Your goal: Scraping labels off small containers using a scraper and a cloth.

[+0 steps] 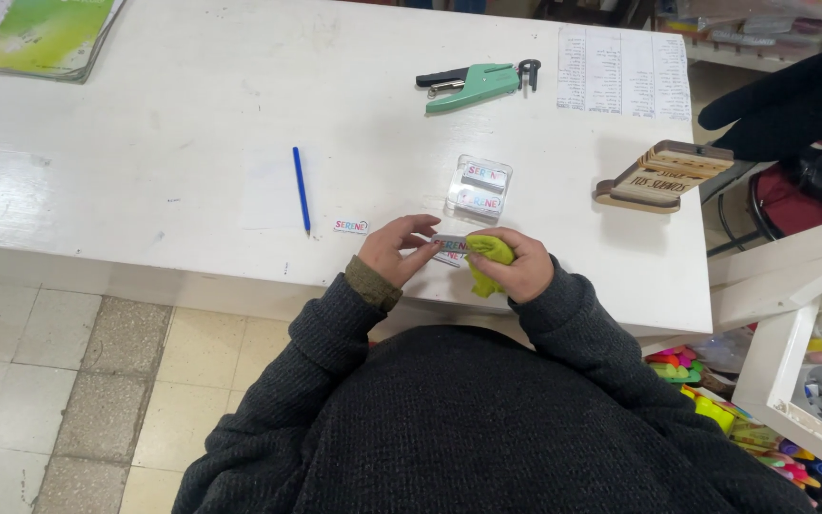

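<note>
Hands meet at the near table edge: the left hand (394, 249) pinches a small clear plate (449, 244), and the right hand (522, 264) has its fingers clamped on a yellow cloth (489, 259) pressed against it. At one o'clock, an open clear box (479, 188) holds two similar plates, seemingly finished. One sticker (351, 226) lies loose at ten o'clock beside a blue pen (302, 188).

Counting along the white table (145, 143): two hands (394, 249) are working, one yellow cloth (489, 255), one blue pen (302, 188), one green hole punch (473, 86), one printed sheet (622, 71), one wooden stand (663, 175), one stack of booklets (49, 36).
</note>
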